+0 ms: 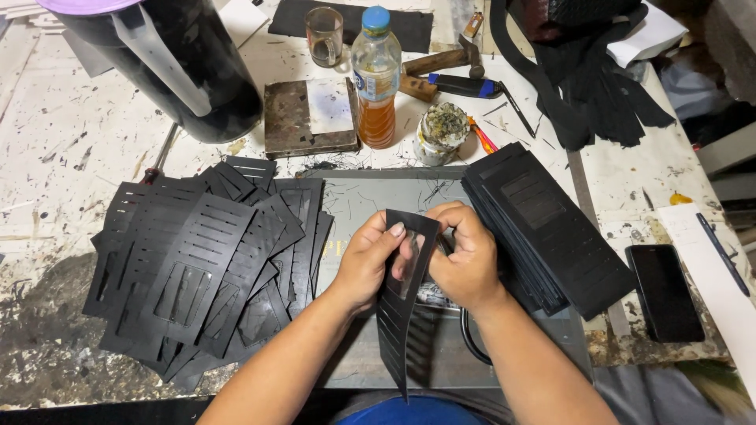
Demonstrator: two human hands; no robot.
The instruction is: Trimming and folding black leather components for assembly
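Near the lower centre of the frame, a thin black leather-like panel cut with rows of narrow slots and one rectangular window (403, 303), held upright on edge between both hands. Left hand (366, 264) closed on the panel's upper left side, thumb pressed flat against the near face just below the top corner. Right hand (466, 256) curled tight around the opposite edge, fingers folded inward and knuckles up; what those fingertips pinch behind the panel cannot be told. Underneath, a dark grey cutting mat (370, 197) covering the middle of a paint-spattered white worktable (55, 142). To the left of centre, a loose fanned heap of the same slotted black panels (197, 267), overlapping at many angles. To the right of centre, a neat slanted stack of black panels (551, 228), edges aligned, just beside the right hand. Further right, a black smartphone lying face up (665, 291) and a dark pen on white paper (723, 252). Along the top: a clear plastic bottle with blue cap and amber liquid (376, 79), a small glass mug (324, 35), a flat rusty metal block (309, 118), a wooden-handled hammer (441, 59), a small open jar with a crusted rim (441, 130). In the upper left, a large black cylindrical container (181, 63). In the upper right, a tangle of black straps (583, 86).
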